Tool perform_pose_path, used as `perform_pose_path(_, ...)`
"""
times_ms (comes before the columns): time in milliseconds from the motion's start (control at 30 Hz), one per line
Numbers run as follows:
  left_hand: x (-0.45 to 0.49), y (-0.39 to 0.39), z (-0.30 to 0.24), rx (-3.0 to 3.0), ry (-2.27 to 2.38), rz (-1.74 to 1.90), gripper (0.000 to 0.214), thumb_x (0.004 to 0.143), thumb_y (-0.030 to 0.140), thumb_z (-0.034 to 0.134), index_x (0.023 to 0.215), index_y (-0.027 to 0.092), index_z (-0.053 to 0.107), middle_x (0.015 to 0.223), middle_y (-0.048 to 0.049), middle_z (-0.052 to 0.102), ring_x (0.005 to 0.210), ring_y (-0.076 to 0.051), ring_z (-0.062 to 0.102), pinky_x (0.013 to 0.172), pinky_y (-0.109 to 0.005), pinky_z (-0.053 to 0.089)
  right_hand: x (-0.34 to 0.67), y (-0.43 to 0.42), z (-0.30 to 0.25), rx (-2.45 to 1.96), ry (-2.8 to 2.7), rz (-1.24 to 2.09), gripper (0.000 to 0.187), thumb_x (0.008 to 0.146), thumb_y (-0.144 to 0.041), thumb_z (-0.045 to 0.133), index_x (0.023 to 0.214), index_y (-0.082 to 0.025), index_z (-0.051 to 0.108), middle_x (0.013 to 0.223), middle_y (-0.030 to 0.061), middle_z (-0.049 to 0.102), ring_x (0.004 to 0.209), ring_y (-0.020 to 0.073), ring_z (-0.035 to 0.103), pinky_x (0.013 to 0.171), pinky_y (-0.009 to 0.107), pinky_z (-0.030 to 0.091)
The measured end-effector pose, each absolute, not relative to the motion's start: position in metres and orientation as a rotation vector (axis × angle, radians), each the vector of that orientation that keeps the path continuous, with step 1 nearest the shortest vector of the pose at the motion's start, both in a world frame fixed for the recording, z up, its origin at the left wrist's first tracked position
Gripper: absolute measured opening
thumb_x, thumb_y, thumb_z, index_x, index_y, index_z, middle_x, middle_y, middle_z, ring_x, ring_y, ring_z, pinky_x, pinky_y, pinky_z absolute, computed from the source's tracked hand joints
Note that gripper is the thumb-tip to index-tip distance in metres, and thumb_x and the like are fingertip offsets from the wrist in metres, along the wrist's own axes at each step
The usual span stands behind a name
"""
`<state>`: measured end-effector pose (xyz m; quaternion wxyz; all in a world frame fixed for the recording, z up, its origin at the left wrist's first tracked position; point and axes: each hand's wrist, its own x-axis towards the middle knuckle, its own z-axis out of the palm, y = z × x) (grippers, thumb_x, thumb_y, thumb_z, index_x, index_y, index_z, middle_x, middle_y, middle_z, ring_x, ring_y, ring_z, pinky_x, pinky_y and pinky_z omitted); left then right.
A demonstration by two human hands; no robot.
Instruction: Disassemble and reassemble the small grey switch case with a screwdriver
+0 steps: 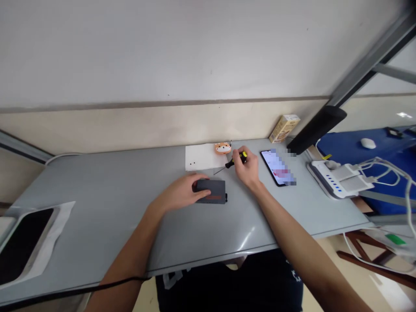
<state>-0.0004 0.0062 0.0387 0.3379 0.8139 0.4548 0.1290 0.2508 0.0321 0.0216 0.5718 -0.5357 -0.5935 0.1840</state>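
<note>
"Fingers of the left hand [182, 193], how do they sit?"

"Close together, curled over the left end of a dark grey rectangular box [212, 190]. It lies flat about mid-table on the pale grey tabletop [113, 216]."

"What's further left?"

"A flat black slab in a white wrapper [19, 242] at the far left edge, and a thin black cable [65, 293] along the near edge, by the left forearm."

"Behind the box?"

"A white sheet of paper [201, 157] against the wall, with a small orange and white dog-face figure [222, 148] at its right corner."

"The right hand [248, 171]?"

"Its fingertips pinch a small screwdriver with a black and yellow handle [231, 163]. The thin shaft points down-left toward the box, not touching it."

"And to the right?"

"A black smartphone with a lit screen [276, 167] lies just beside that hand. Behind it a small yellow-beige carton [284, 128] stands at the wall, next to a black lamp head [316, 128]. A white power strip with blue lights [328, 182] sits at the table's right end with white plugs in it. Beyond lies a blue surface [351, 149] carrying a white mouse [368, 143]."

"The room?"

"Plain wall, white above, beige below."

"Any writing?"

"None I can read. The box's reddish strip and the carton's print are too small, and the phone screen is blurred."
</note>
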Motion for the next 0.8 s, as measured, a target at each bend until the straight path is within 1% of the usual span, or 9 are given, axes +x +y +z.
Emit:
perform_pose_path(67,-0.005,0.008,0.037,2.090,1.138,0.345,0.037,0.093,0.042,0.067,0.127,0.031,0.067,0.121,-0.0030,0.070,0.104,-0.023,0.067,0.091,-0.035,0.054,0.252,0.026,0.014,-1.259,-1.403,0.414,0.039,0.098,-0.051,0.055,0.073,-0.021,0.056,0.064,-0.0010,0.057,0.059,0.0128,0.047,0.058,0.028,0.036)
perform_pose_path(200,-0.010,0.018,0.026,2.049,1.120,0.458,0.041,0.096,0.034,0.061,0.137,0.033,0.063,0.135,-0.0039,0.066,0.120,-0.024,0.063,0.103,-0.037,0.052,0.255,0.014,0.006,-1.278,-1.374,0.441,0.036,0.099,-0.049,0.055,0.075,-0.021,0.056,0.067,-0.0002,0.059,0.061,0.0136,0.049,0.059,0.028,0.037)
perform_pose_path(267,-0.011,0.023,0.022,2.020,1.114,0.504,0.042,0.098,0.031,0.056,0.140,0.033,0.062,0.135,-0.0036,0.068,0.123,-0.023,0.063,0.105,-0.038,0.051,0.254,0.013,0.006,-1.273,-1.380,0.459,0.036,0.099,-0.048,0.055,0.075,-0.022,0.056,0.066,-0.0005,0.058,0.060,0.0136,0.049,0.059,0.028,0.037)
perform_pose_path(300,-0.011,0.025,0.021,2.006,1.116,0.514,0.041,0.099,0.031,0.053,0.139,0.033,0.062,0.133,-0.0035,0.069,0.122,-0.023,0.064,0.105,-0.039,0.052,0.253,0.012,0.007,-1.270,-1.382,0.465,0.036,0.099,-0.048,0.055,0.075,-0.022,0.056,0.066,-0.0006,0.058,0.060,0.0136,0.049,0.059,0.029,0.037)
perform_pose_path(433,-0.007,0.026,0.021,1.931,1.184,0.535,0.037,0.104,0.033,0.043,0.131,0.029,0.069,0.120,-0.0040,0.075,0.105,-0.022,0.070,0.094,-0.038,0.057,0.249,0.011,0.009,-1.260,-1.379,0.483,0.035,0.099,-0.048,0.055,0.075,-0.022,0.055,0.065,-0.0007,0.057,0.060,0.0137,0.049,0.058,0.029,0.037)
perform_pose_path(567,-0.003,0.023,0.020,1.872,1.236,0.543,0.037,0.105,0.038,0.041,0.127,0.029,0.070,0.114,-0.0033,0.076,0.090,-0.020,0.072,0.076,-0.032,0.059,0.247,0.008,0.012,-1.230,-1.353,0.496,0.035,0.099,-0.047,0.055,0.074,-0.022,0.054,0.067,0.0000,0.059,0.061,0.0138,0.050,0.059,0.029,0.038)
perform_pose_path(633,-0.002,0.022,0.020,1.872,1.240,0.544,0.037,0.105,0.039,0.041,0.125,0.029,0.071,0.115,-0.0033,0.076,0.087,-0.020,0.072,0.073,-0.031,0.058,0.246,0.007,0.012,-1.223,-1.357,0.536,0.036,0.099,-0.048,0.055,0.074,-0.022,0.054,0.067,0.0001,0.060,0.062,0.0139,0.051,0.059,0.028,0.038)
perform_pose_path(700,-0.002,0.022,0.021,1.904,1.223,0.557,0.037,0.106,0.040,0.041,0.123,0.028,0.071,0.116,-0.0035,0.076,0.095,-0.021,0.072,0.080,-0.033,0.059,0.245,0.006,0.013,-1.226,-1.376,0.572,0.037,0.099,-0.050,0.054,0.074,-0.022,0.055,0.068,0.0002,0.060,0.062,0.0140,0.051,0.059,0.028,0.039)
perform_pose_path(800,-0.001,0.020,0.025,2.011,1.164,0.578,0.032,0.103,0.041,0.048,0.120,0.026,0.072,0.124,-0.0046,0.074,0.116,-0.023,0.068,0.103,-0.038,0.053,0.244,0.006,0.013,-1.245,-1.377,0.563,0.038,0.098,-0.051,0.053,0.074,-0.022,0.055,0.067,0.0002,0.060,0.062,0.0144,0.051,0.059,0.028,0.039)
